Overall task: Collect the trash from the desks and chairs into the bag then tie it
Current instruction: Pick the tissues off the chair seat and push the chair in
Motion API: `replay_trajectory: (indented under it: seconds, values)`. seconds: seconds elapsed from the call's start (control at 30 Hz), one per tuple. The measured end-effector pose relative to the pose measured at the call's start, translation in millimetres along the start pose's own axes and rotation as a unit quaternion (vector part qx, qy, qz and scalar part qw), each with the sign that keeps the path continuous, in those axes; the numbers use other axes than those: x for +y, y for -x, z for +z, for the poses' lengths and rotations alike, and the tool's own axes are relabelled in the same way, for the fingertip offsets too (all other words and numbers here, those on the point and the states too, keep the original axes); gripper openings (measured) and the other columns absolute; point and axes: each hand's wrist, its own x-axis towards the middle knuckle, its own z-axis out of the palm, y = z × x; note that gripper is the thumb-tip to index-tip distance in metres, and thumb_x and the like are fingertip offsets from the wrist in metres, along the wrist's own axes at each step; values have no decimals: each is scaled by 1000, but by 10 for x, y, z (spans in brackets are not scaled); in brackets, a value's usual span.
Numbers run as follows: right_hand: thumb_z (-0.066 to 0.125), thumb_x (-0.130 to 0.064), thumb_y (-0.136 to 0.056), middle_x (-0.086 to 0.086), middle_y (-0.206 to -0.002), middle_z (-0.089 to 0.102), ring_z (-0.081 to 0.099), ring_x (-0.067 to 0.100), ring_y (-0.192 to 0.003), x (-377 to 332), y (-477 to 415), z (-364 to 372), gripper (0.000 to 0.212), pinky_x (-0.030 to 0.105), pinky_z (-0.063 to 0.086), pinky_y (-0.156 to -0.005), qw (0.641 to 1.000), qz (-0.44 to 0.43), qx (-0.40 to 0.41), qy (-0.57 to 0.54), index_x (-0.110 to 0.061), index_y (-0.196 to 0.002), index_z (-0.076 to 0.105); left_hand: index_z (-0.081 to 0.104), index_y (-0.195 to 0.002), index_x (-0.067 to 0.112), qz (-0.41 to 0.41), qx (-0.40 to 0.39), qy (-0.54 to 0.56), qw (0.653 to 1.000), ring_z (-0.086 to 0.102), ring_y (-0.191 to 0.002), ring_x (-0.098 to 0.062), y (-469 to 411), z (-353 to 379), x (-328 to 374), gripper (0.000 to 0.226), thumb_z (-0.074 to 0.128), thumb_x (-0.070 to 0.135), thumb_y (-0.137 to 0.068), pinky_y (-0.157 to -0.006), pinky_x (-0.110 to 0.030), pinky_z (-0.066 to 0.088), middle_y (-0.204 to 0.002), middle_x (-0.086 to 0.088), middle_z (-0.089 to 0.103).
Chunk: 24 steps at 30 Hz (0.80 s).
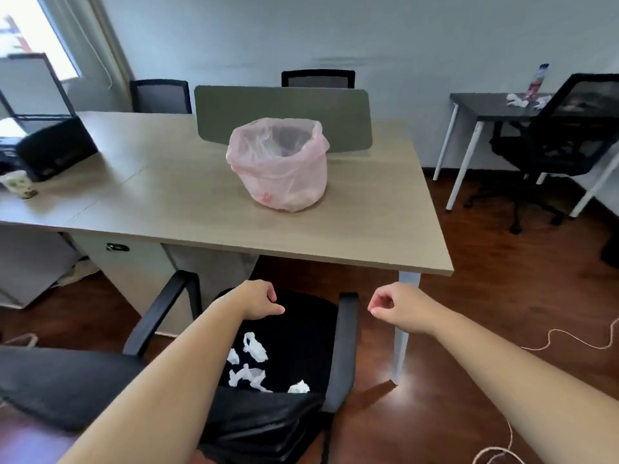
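Several crumpled white paper scraps (256,351) lying on the seat of the black office chair with armrests (348,346), drawn up to the near edge of the pale wooden counter (167,195). On that counter, well apart from the scraps, a translucent pink plastic bag (279,165), standing open-mouthed and seemingly lining a small bin. Left hand (258,301) above the far part of the seat, right hand (392,304) just past the right armrest, both loosely curled and empty. Probably very light, soft, crushable scraps: pinch each at its bulk, or gather several into one palm. Thin, slippery bag film: best gripped at the rolled rim for tying. More white litter (522,100) on the small dark counter (475,107) at far right.
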Motion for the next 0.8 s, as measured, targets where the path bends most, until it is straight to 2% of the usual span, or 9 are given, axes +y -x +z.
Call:
replay_trajectory:
  seconds: [0.13, 0.27, 0.37, 0.43, 0.5, 0.6, 0.7, 0.8]
  values:
    - [54, -21, -89, -11, -83, 62, 55, 3, -74, 43, -436, -16, 15, 14, 42, -62, 998, -54, -30, 17, -22, -94, 69, 58, -115, 17, -73, -23, 7, 997, 57, -107, -18, -73, 163, -80, 41, 63, 43, -85, -90, -27, 45, -115, -2, 62]
    - [55, -20, -88, -8, -94, 67, 61, 9, -87, 1, -981, 232, 16, 20, 48, -76, 987, -114, -107, 43, -23, -93, 69, 60, -115, 13, -151, -22, 12, 988, 57, -107, -20, -260, 237, -311, 42, 62, 42, -86, -85, -27, 43, -115, -4, 63]
    - [54, -20, -88, -9, -98, 68, 63, 9, -92, 4, -1259, 438, 17, 24, 50, -83, 976, -140, -154, 69, -23, -96, 69, 64, -112, 6, -191, -27, 9, 981, 53, -93, -19, -416, 293, -481, 43, 61, 41, -87, -86, -30, 45, -102, -5, 62]
    - [54, -20, -89, -11, -98, 66, 63, 9, -92, 32, -1496, 558, 18, 22, 49, -82, 960, -164, -203, 98, -23, -98, 68, 64, -107, 5, -217, -32, 15, 976, 53, -92, -19, -569, 369, -624, 41, 61, 40, -87, -84, -30, 45, -98, -5, 60]
    - [53, -20, -90, -13, -96, 63, 62, 7, -89, 13, -1749, 617, 18, 18, 47, -77, 946, -181, -242, 118, -23, -99, 68, 63, -108, 6, -243, -43, 28, 969, 58, -100, -22, -732, 446, -777, 41, 63, 40, -85, -87, -32, 47, -106, -7, 64]
    - [53, -21, -90, -18, -94, 60, 58, 0, -81, -26, -2167, 672, 17, 12, 41, -69, 939, -191, -256, 123, -29, -96, 67, 61, -116, 11, -276, -68, 34, 958, 59, -109, -25, -956, 566, -942, 45, 68, 38, -80, -92, -37, 50, -117, -6, 63]
    - [54, -22, -90, -19, -92, 57, 53, -2, -71, -84, -2527, 818, 15, 12, 37, -64, 936, -209, -253, 129, -34, -90, 64, 53, -122, 19, -303, -38, 38, 951, 57, -110, -25, -1090, 731, -1063, 48, 67, 31, -77, -86, -38, 50, -121, -3, 54]
    - [55, -22, -89, -16, -96, 56, 57, 5, -85, -120, -2789, 1163, 15, 22, 47, -78, 918, -228, -292, 144, -30, -96, 65, 50, -122, 22, -347, -27, 85, 934, 57, -106, -26, -1153, 1042, -1180, 43, 60, 28, -81, -76, -35, 44, -120, -2, 49]
